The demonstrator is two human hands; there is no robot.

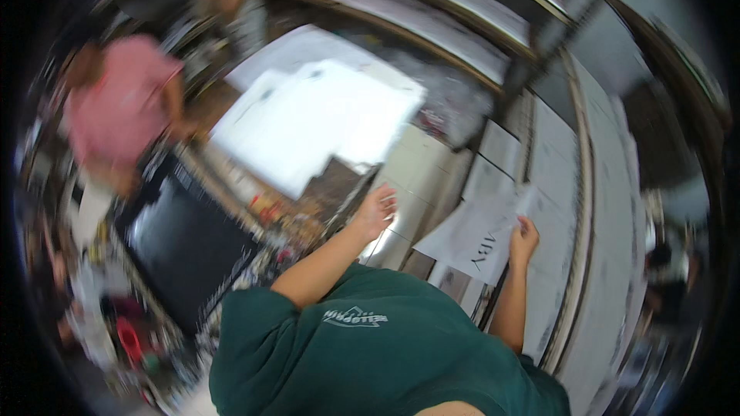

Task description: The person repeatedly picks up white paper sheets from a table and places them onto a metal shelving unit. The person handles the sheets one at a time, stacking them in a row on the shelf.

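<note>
Here, the right hand (523, 236) pinches a white paper sheet (476, 240) at centre right; the left hand (376, 211), fingers loosely apart, holds nothing.

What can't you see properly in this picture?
- Head view, right hand: it touches a white paper sheet; blur hides whether the fingers pinch it.
- Left hand: blurred, so whether it touches the pale panels is unclear.
- Person in a pink top: smeared by motion near the rim.
- Clutter at lower left: too blurred to name.
</note>
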